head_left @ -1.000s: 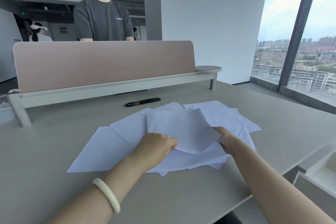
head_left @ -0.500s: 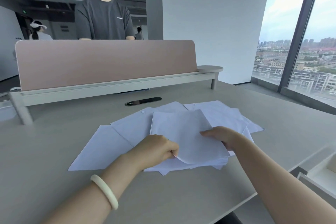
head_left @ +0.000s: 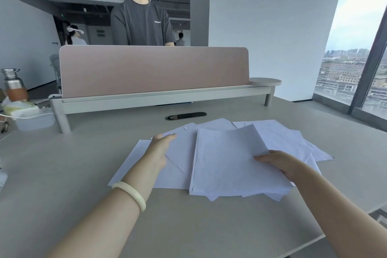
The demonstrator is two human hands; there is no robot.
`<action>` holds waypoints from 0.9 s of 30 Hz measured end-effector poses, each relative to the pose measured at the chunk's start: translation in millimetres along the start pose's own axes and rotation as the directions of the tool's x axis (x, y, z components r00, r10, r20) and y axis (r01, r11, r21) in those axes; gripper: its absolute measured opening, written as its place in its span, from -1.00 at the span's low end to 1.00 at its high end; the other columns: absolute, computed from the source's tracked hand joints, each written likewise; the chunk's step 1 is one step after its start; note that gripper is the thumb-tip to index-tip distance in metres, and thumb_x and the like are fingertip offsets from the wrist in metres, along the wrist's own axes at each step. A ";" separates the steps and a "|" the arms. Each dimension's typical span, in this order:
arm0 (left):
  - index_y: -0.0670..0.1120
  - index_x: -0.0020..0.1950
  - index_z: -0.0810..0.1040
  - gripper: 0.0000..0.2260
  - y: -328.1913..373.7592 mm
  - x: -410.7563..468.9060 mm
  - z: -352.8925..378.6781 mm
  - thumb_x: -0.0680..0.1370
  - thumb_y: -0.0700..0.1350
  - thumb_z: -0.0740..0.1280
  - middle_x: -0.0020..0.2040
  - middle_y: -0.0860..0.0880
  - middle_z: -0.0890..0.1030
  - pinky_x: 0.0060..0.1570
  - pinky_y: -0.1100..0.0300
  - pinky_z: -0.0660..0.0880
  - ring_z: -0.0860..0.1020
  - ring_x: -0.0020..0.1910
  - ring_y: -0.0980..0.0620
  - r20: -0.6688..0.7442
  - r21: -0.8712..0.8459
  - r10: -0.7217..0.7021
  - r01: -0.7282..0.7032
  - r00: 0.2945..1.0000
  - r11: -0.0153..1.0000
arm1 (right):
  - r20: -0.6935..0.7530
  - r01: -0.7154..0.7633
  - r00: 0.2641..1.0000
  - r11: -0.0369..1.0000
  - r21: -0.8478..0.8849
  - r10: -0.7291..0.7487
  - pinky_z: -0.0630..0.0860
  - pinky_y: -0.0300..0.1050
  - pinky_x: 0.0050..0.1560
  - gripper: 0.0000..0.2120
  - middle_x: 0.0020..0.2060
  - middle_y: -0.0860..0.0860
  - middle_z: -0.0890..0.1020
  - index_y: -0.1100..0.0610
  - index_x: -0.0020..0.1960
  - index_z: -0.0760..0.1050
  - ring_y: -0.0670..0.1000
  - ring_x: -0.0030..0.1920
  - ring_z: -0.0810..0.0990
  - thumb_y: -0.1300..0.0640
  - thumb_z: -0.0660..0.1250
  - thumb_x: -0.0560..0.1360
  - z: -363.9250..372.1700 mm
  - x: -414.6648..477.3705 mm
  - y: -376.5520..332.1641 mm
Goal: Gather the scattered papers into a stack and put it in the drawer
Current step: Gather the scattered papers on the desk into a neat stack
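Note:
White papers lie fanned across the grey desk (head_left: 73, 174). A partly squared stack of papers (head_left: 230, 163) sits on top in the middle. My right hand (head_left: 280, 162) grips the stack's right edge, thumb lying on the top sheet. Loose sheets (head_left: 178, 165) stick out to the left, and more loose sheets (head_left: 293, 138) spread behind and to the right. My left hand (head_left: 161, 144) reaches forward with straight fingers and touches the far edge of the left sheets. Part of the drawer (head_left: 380, 217) shows below the desk's right edge.
A pink divider panel (head_left: 152, 69) on a pale rail crosses the back of the desk, with a dark cable slot (head_left: 185, 115) in front of it. A person in a dark shirt (head_left: 142, 25) stands behind it. A metal bottle (head_left: 13, 86) and a plastic box (head_left: 33, 119) are far left.
My left hand let go of the stack's near edge and stretched forward to the left sheets. The top sheet now lies flat on the stack, and my right hand slid to its right edge.

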State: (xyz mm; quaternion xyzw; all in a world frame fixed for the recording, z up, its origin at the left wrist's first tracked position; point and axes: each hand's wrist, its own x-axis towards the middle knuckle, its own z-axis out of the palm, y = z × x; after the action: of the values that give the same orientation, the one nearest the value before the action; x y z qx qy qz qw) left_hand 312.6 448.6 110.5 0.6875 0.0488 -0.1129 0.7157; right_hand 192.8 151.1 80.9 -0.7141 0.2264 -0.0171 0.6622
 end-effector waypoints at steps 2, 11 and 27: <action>-0.08 0.37 0.40 -0.58 6.0 0.1 -2.7 0.52 -0.08 0.33 0.24 0.00 0.43 0.18 0.00 0.32 0.39 0.22 -0.10 -0.075 -0.138 -0.032 0.022 0.997 0.990 | 0.025 0.002 1.000 1.000 -0.005 -0.002 0.54 0.02 0.00 -0.53 0.08 0.22 0.65 0.29 0.20 0.53 0.21 0.09 0.62 0.20 0.48 0.32 -0.8 0.2 0.7; -0.04 0.14 0.39 -0.75 3.6 -7.0 -9.4 0.51 -0.08 0.33 0.38 -0.14 0.27 0.18 -0.17 0.44 0.32 0.26 -0.12 -0.017 -0.532 -0.179 0.143 0.984 0.835 | 0.040 0.009 0.999 1.000 0.013 -0.010 0.55 -0.02 -0.12 -0.72 0.06 0.20 0.66 0.28 0.19 0.52 0.17 0.02 0.64 0.25 0.35 0.49 0.4 -2.4 -0.6; -0.13 0.12 0.53 -0.75 -23.3 -2.1 3.8 0.48 -0.11 0.42 0.03 -0.09 0.65 -0.03 0.03 0.56 0.60 -0.08 -0.04 0.274 0.137 0.051 -0.092 0.960 0.986 | 0.028 0.043 0.999 0.999 -0.016 -0.042 0.55 -0.03 -0.03 -0.68 0.08 0.13 0.66 0.21 0.23 0.52 0.15 0.08 0.63 0.19 0.38 0.49 1.1 -4.6 0.9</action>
State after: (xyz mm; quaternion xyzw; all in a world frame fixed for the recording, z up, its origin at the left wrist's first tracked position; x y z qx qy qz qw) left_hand 304.9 444.2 88.5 0.7182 -0.0827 -0.1827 0.6663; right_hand 188.8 153.7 81.2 -0.7244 0.2022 -0.0196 0.6588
